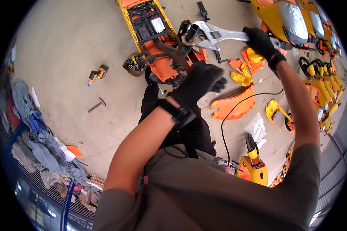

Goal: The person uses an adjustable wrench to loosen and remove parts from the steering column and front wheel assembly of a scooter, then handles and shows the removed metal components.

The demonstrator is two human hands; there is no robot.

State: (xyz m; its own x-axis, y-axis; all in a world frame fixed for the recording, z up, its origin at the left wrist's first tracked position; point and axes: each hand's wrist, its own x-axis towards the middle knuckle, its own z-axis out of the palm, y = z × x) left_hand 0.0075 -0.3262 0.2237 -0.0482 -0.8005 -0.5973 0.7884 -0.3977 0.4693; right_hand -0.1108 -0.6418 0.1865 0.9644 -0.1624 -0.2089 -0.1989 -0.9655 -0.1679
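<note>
My gloved right hand (258,42) grips the handle of a large silver adjustable wrench (233,35). The wrench's jaw sits around a nut at the dark upright tube (192,32) of a partly dismantled yellow-and-orange scooter (139,29). My gloved left hand (198,84) is below that tube, in front of the orange body panel (162,67); its fingers are curled and blurred, and I cannot tell whether anything is in them. The lower part of the scooter is partly hidden by my left hand.
A cordless drill (98,75), a T-handled tool (97,106) and a tool bag (133,65) lie on the floor. Loose orange panels (232,104) are at right, with rows of scooters (316,86) beyond. A blue mesh rack (15,134) with cloths stands at left.
</note>
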